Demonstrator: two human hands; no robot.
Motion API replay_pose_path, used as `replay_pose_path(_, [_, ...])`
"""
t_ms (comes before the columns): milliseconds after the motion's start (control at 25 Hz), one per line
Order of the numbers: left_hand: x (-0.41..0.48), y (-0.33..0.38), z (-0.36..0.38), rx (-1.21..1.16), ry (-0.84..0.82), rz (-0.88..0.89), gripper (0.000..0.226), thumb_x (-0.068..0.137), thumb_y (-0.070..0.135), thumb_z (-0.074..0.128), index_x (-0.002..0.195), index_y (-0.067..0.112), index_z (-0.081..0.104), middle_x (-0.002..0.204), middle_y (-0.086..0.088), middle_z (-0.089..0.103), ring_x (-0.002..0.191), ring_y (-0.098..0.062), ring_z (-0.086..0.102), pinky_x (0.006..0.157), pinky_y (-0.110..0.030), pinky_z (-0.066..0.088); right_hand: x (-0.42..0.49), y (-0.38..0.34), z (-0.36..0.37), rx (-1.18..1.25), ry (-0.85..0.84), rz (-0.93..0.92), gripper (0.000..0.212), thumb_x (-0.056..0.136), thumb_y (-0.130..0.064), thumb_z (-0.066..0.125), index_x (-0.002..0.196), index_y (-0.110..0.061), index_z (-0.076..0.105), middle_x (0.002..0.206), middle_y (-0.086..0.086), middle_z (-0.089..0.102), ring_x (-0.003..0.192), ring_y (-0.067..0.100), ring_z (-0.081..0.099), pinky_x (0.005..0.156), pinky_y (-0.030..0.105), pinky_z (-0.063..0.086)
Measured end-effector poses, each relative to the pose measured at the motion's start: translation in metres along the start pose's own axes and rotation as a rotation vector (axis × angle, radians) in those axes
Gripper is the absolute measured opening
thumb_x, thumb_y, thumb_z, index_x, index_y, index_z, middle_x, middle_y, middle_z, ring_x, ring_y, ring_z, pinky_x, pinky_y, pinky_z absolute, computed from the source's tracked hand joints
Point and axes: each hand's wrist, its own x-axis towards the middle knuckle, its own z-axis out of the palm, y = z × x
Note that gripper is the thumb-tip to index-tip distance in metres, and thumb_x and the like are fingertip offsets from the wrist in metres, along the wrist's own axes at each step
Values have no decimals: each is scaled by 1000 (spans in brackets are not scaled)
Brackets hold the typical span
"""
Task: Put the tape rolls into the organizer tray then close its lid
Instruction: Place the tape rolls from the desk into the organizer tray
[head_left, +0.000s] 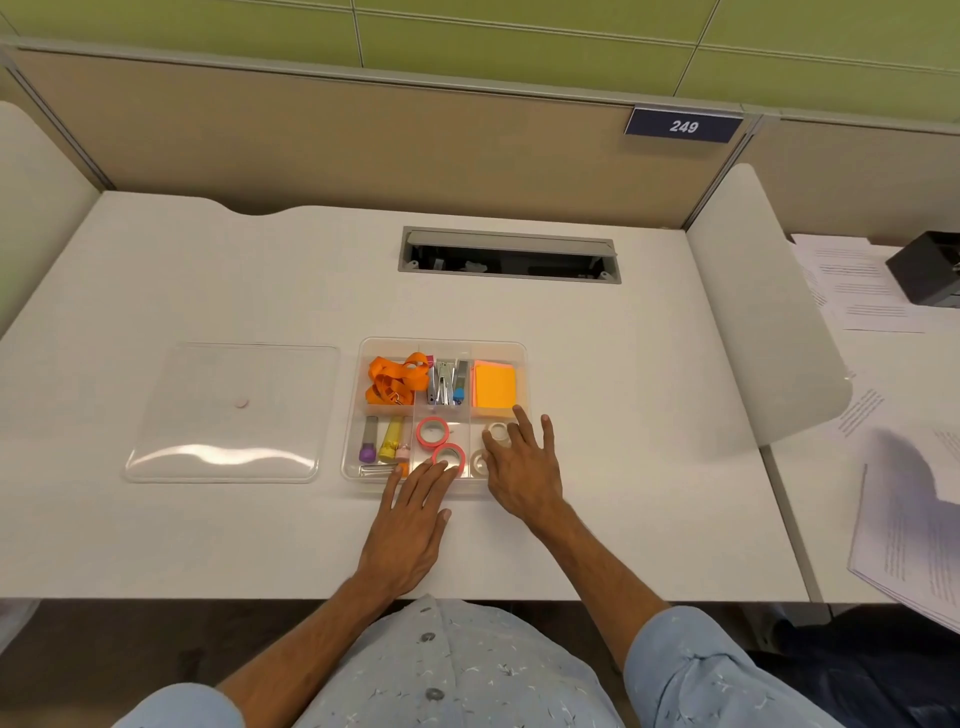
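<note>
A clear organizer tray (441, 343) sits in the middle of the white desk. Two pink tape rolls lie in its front middle compartment, one farther back (432, 432) and one nearer (449, 458). Two white tape rolls lie in the front right compartment, one at the back (497, 431) and one at the front (478, 462). My left hand (415, 514) rests at the tray's front edge, fingertips touching the nearer pink roll. My right hand (522, 467) hovers over the right compartment, fingers spread beside the white rolls. The clear lid (228, 413) lies flat to the left of the tray.
The tray also holds an orange lanyard (394, 378), a stapler (443, 383), orange sticky notes (494, 387) and markers (384, 441). A cable slot (509, 254) opens in the desk behind. A white divider (763, 312) and papers (904, 519) stand on the right.
</note>
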Motion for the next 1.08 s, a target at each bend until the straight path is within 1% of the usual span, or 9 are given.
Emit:
replay_pose_path(240, [1, 0, -2, 2, 5, 13, 57, 110, 33, 48, 164, 20, 33, 170, -5, 40, 160, -25, 33, 133, -58, 25, 6, -12, 0, 18, -21, -15, 58, 112, -53, 28, 164, -30, 36, 177, 3, 25, 169, 29, -3, 135, 62, -7])
replay_pose_path(440, [0, -3, -2, 17, 5, 20, 58, 111, 33, 47, 165, 21, 31, 171, -3, 38, 160, -23, 32, 133, -57, 24, 6, -6, -3, 84, -42, -4, 67, 108, -46, 44, 169, -24, 25, 178, -2, 22, 169, 24, -6, 135, 61, -6])
replay_pose_path(560, [1, -3, -2, 6, 12, 20, 57, 111, 33, 47, 165, 21, 32, 170, -3, 40, 160, -23, 33, 133, -57, 24, 6, 5, -8, 237, 16, -38, 64, 106, -24, 52, 167, -21, 31, 176, -3, 27, 169, 22, -4, 137, 57, 0])
replay_pose_path(640, [0, -3, -2, 4, 8, 14, 57, 111, 33, 43, 166, 23, 28, 171, -1, 37, 161, -21, 30, 133, -56, 22, 6, 15, -15, 390, 121, -17, 65, 98, -2, 54, 160, -20, 45, 169, -2, 42, 169, 22, 8, 137, 56, 9])
replay_pose_path(720, [0, -2, -3, 2, 9, 13, 57, 112, 33, 40, 167, 24, 25, 173, 0, 34, 162, -20, 28, 134, -56, 20, 8, 33, -23, 431, 200, 29, 68, 90, 9, 54, 151, -20, 59, 157, -4, 58, 166, 21, 23, 133, 53, 21])
replay_pose_path(800, [-1, -1, -3, -6, 22, 11, 57, 111, 31, 42, 166, 23, 27, 171, -1, 36, 160, -21, 30, 133, -57, 21, 9, 53, -28, 373, 188, 11, 59, 91, 6, 59, 142, -23, 66, 148, -7, 65, 163, 19, 30, 130, 51, 27])
replay_pose_path(920, [0, 1, -4, -12, 23, 2, 57, 110, 30, 44, 165, 23, 31, 169, -3, 40, 159, -22, 34, 133, -57, 22, 6, 66, -31, 233, 44, -95, 47, 96, -15, 67, 140, -32, 66, 153, -11, 59, 166, 16, 19, 136, 51, 14])
replay_pose_path(1000, [0, 2, -4, -22, 23, -5, 56, 110, 30, 45, 164, 22, 33, 168, -4, 42, 158, -23, 35, 133, -58, 22, 5, 64, -29, 133, -22, -187, 47, 97, -24, 68, 143, -35, 63, 159, -11, 50, 168, 18, 11, 137, 54, 8])
replay_pose_path(1080, [0, 3, -4, -25, 34, -8, 56, 109, 29, 48, 163, 21, 36, 166, -5, 45, 157, -25, 39, 132, -59, 25, 8, 60, -29, 111, -59, -239, 48, 98, -29, 68, 144, -35, 62, 162, -10, 46, 168, 19, 8, 137, 55, 5])
